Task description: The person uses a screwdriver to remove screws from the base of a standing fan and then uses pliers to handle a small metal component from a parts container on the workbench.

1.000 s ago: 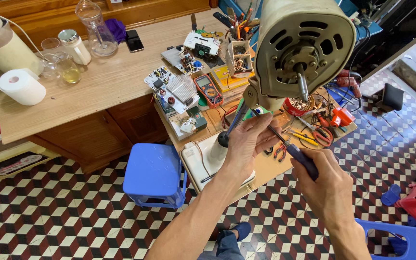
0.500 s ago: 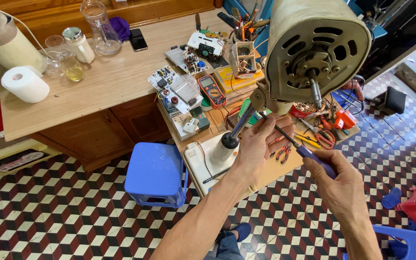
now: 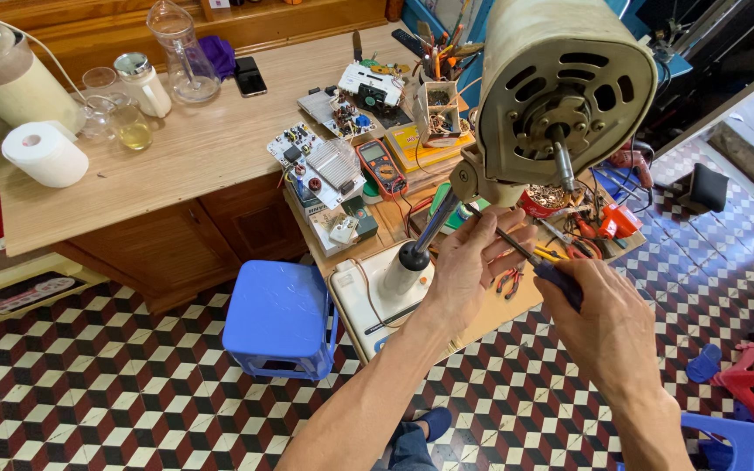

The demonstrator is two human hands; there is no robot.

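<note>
Both hands are raised under a beige fan motor (image 3: 560, 96). A screwdriver (image 3: 525, 259) with a dark handle is gripped in the closed right hand (image 3: 604, 323), and its shaft is steadied by the pinching fingers of the left hand (image 3: 473, 262), with the tip at the motor's neck joint. Slotted vents and a bare metal shaft are shown on the motor housing, just above the hands. A yellow flat box (image 3: 421, 144) is seen on the workbench behind.
</note>
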